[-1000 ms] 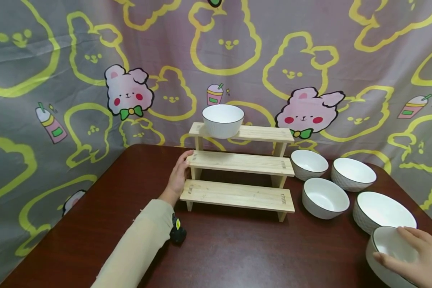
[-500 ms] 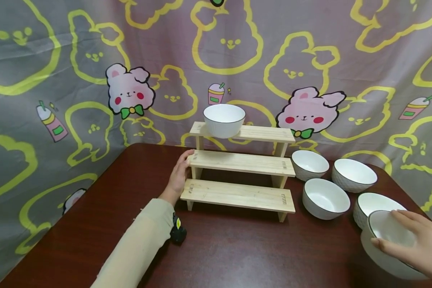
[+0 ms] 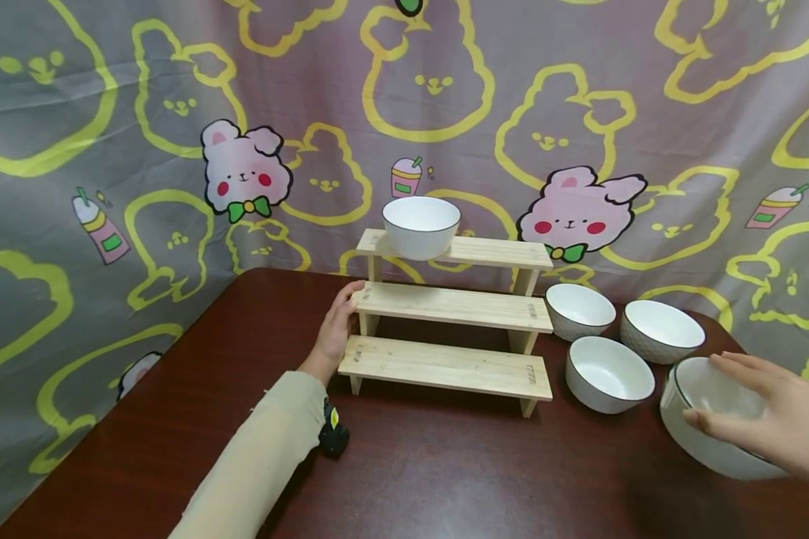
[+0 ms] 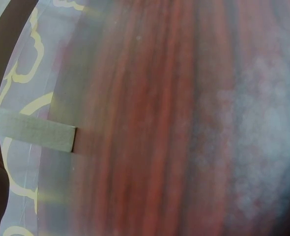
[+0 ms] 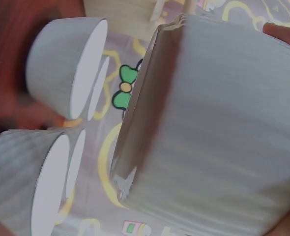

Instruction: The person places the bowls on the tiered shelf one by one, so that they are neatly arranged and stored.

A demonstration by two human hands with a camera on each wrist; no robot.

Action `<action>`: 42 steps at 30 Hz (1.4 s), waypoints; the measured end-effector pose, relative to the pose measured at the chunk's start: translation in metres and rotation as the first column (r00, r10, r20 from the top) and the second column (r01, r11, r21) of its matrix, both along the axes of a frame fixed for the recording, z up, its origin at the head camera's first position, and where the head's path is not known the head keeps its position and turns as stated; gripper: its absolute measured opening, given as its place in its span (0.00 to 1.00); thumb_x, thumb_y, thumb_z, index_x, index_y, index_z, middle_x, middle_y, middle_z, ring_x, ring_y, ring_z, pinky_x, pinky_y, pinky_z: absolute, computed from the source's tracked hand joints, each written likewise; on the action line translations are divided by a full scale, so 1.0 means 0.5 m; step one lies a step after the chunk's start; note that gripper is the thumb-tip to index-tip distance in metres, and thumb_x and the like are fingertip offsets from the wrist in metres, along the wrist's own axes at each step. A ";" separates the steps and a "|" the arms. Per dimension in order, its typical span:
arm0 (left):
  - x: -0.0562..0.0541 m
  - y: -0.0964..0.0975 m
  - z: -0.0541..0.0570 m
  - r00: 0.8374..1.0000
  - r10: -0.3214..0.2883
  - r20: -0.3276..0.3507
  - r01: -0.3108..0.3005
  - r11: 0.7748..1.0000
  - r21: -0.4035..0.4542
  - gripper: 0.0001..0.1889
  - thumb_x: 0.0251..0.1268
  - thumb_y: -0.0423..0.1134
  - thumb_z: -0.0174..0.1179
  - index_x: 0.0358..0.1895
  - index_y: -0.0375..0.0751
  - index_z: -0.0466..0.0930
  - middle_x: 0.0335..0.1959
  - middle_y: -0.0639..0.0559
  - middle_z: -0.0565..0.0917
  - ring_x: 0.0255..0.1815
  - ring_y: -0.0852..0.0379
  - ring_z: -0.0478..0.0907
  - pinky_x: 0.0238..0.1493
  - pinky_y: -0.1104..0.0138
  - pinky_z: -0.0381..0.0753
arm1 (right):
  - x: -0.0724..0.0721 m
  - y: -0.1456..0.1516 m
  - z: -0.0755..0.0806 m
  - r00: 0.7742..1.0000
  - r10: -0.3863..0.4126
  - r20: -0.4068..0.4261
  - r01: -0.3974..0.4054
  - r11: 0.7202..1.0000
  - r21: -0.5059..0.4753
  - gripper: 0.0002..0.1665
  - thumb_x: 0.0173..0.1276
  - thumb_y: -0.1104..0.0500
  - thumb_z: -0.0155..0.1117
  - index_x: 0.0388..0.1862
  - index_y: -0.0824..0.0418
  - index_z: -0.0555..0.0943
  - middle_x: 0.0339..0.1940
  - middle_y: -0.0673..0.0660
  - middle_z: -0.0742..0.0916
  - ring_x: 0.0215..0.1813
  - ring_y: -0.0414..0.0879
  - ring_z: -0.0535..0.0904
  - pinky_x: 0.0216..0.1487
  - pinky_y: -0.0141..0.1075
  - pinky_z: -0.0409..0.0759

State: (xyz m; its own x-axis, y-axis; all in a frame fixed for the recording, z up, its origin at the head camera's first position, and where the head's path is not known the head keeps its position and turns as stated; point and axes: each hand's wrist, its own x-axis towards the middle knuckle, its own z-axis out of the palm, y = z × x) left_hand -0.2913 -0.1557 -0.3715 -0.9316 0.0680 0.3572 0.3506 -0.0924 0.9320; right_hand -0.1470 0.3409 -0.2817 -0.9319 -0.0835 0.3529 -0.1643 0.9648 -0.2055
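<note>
My left hand (image 3: 333, 333) holds the left end of the middle board of a three-step wooden display shelf (image 3: 448, 305), its fingertips at the board's edge. In the left wrist view a pale wooden leg (image 4: 46, 135) shows beside part of that hand. At the right, my right hand (image 3: 775, 412) grips a white bowl (image 3: 721, 449) with a dark rim, thumb and fingers spread across it. The held bowl (image 5: 223, 123) fills much of the right wrist view, tilted on its side there. It overlaps another bowl behind it in the head view.
One white bowl (image 3: 421, 228) sits on the top board. Right of the shelf stand more white bowls: a small one (image 3: 580, 311), a textured one (image 3: 662, 331) and a plain one (image 3: 610, 374). A patterned curtain (image 3: 297, 97) hangs behind the brown table (image 3: 445, 479).
My right hand has lifted the held bowl and carried it away from me and slightly left, now covering most of the large bowl behind. My left hand has stayed at the shelf.
</note>
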 end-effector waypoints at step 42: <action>-0.003 -0.001 -0.003 1.000 0.010 -0.026 -0.010 1.000 -0.014 0.24 0.70 0.35 0.32 0.68 0.33 0.56 0.68 0.37 0.58 0.60 0.47 0.60 0.60 0.54 0.56 | -0.114 -0.151 0.152 0.969 0.244 0.044 -0.246 0.969 0.026 0.45 0.46 0.43 0.72 0.60 0.67 0.73 0.57 0.73 0.76 0.54 0.71 0.70 0.45 0.61 0.68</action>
